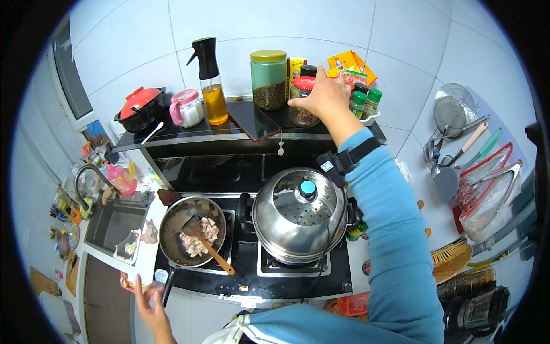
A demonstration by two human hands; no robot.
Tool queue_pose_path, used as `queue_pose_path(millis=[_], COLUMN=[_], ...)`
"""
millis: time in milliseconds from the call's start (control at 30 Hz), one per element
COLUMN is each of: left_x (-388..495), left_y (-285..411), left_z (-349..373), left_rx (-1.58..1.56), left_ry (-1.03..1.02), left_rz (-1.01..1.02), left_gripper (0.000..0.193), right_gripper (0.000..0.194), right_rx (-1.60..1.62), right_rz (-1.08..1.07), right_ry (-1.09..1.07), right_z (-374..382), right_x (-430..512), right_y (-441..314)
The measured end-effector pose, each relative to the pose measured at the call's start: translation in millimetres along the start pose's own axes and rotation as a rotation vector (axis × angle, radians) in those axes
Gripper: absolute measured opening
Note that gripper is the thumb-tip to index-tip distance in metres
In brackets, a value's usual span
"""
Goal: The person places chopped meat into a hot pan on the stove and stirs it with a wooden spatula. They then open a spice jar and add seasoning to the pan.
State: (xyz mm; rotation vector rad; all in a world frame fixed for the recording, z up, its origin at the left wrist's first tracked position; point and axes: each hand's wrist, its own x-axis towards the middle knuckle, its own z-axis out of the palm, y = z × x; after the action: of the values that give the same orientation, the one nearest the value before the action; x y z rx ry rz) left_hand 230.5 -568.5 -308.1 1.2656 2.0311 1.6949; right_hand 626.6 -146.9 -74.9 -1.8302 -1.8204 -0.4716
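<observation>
My right hand point(328, 92) reaches over the shelf, its thumb and fingers spread around the red-lidded glass jar point(304, 101); whether it touches the jar I cannot tell. My left hand point(151, 301) is low at the left, near the black handle of the frying pan point(172, 232), fingers apart and apparently holding nothing. Pieces of pale meat point(198, 238) lie in the pan, with a wooden spatula point(210, 249) resting across them and over the rim. To the pan's right, a lidded steel steamer pot point(300, 215) stands on the other burner.
Along the shelf point(193, 136) stand a red-lidded black pot point(139, 109), a sugar-like white jar point(187, 108), an oil sprayer point(213, 101), a phone point(254, 121), a green canister point(269, 79) and spice bottles point(371, 103). A sink point(116, 223) is left; utensils hang right.
</observation>
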Motion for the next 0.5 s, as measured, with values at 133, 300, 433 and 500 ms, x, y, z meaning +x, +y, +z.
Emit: queue_pose_path(millis=[133, 300, 433, 500], left_x=[22.1, 41.0, 50.8, 57.3], left_y=[48.1, 93.2, 115.5, 124.8], left_z=[42.4, 79.2, 104.5, 121.4], left_rx=[0.141, 0.214, 0.176, 0.052], left_ry=[-0.095, -0.259, -0.307, -0.406], left_rz=[0.351, 0.617, 0.751, 0.670], left_gripper=[0.063, 0.056, 0.059, 0.068], right_gripper=[0.106, 0.099, 0.095, 0.096], right_rx=[0.104, 0.282, 0.606, 0.780], right_rz=[-0.081, -0.291, -0.331, -0.344], right_ry=[0.102, 0.303, 0.265, 0.151], right_z=[-0.6, -17.6, -49.8, -66.5], right_x=[-14.3, -38.7, -67.2, -88.6], right_y=[-7.8, -6.3, -1.8, -2.2])
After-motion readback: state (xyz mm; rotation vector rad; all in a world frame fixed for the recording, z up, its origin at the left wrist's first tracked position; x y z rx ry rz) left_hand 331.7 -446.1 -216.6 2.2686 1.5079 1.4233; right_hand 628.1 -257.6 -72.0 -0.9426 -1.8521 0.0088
